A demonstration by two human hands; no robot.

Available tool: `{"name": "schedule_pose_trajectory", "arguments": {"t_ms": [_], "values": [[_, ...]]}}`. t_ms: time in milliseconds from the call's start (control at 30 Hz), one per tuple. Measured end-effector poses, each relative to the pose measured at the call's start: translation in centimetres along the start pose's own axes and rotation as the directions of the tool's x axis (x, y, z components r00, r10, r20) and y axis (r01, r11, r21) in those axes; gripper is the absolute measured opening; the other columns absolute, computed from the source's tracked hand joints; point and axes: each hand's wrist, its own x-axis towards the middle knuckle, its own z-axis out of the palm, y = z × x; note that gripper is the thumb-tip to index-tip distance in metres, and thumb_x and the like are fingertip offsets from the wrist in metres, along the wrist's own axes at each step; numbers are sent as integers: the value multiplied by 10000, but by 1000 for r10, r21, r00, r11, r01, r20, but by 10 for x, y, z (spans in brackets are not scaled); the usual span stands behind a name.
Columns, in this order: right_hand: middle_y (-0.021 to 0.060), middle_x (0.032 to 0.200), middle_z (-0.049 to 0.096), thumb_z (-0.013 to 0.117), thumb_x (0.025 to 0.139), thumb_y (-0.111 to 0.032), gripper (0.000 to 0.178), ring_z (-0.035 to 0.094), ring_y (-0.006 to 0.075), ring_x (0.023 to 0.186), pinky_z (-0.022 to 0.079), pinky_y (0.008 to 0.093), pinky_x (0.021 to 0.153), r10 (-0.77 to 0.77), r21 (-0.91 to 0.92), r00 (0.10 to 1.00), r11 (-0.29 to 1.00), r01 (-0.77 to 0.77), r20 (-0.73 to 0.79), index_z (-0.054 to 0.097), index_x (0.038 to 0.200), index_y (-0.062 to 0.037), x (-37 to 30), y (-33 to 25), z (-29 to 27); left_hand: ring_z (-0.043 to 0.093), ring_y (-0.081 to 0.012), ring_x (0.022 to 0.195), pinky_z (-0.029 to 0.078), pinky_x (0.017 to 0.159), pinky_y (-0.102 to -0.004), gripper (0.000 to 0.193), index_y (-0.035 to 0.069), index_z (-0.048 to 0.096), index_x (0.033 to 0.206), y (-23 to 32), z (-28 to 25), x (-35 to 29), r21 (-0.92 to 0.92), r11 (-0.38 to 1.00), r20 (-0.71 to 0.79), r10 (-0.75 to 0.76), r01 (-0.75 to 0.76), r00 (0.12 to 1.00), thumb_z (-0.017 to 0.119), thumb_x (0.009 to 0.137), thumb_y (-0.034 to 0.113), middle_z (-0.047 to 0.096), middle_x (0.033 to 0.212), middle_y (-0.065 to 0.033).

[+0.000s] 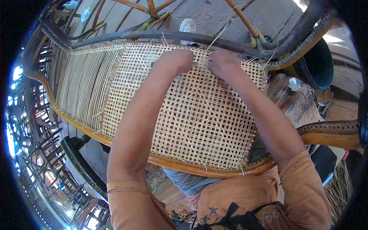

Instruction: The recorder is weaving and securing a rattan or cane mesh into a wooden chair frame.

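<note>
A woven cane panel (199, 111) with an open grid is stretched across a long, curved wooden frame (180, 168). Both my arms reach over it to its far edge. My left hand (176, 61) is closed low over the weave, and a slim greyish piece shows at its fingertips; what it grips is mostly hidden. Just to the right, my right hand (223, 63) has its fingers bent together at the cane, their tips partly hidden. Between the hands a loose cane strand (219, 35) rises from the far edge. More strand ends stick out along the rim.
On the panel's left, parallel strands (86, 84) run without cross weaving. Beyond the frame lie wooden legs (151, 9) and a white shoe (188, 26). A dark bucket (316, 63) stands at right, near a wooden board (291, 99). Stacked frames (38, 126) fill the left.
</note>
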Motion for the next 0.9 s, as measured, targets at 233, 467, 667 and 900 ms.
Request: {"name": "schedule_pose_trajectory", "arguments": {"t_ms": [233, 467, 667, 900], "values": [[147, 813, 652, 501, 816, -188, 204, 640, 332, 746, 487, 442, 701, -118, -105, 980, 989, 102, -163, 649, 822, -48, -11, -17, -11, 626, -278, 917, 488, 789, -395, 304, 53, 653, 951, 19, -18, -15, 77, 967, -96, -237, 244, 967, 556, 797, 297, 643, 989, -147], [100, 685, 576, 512, 874, -306, 322, 540, 213, 632, 444, 343, 640, -326, 633, 887, 621, 463, -328, 583, 853, 8, -11, -50, -18, 634, -292, 841, 492, 759, -406, 395, 39, 657, 883, -28, -51, -87, 128, 973, -112, -181, 195, 977, 574, 791, 413, 653, 923, -145], [190, 775, 604, 561, 778, -265, 253, 596, 341, 755, 469, 412, 707, -139, 425, 984, 889, 172, -109, 639, 843, -33, -18, -18, -5, 628, -309, 824, 487, 732, -422, 384, 34, 645, 811, 3, -19, -49, 69, 982, -255, -155, 178, 954, 560, 805, 409, 647, 829, -147], [224, 762, 613, 562, 679, -195, 218, 610, 365, 732, 483, 412, 713, 5, 427, 1000, 904, -2, -6, 654, 774, -21, -15, -17, -13, 635, -282, 889, 499, 749, -403, 222, 63, 667, 913, 20, -32, -29, 189, 977, -111, -79, 99, 991, 532, 749, 127, 656, 952, -123]]}}
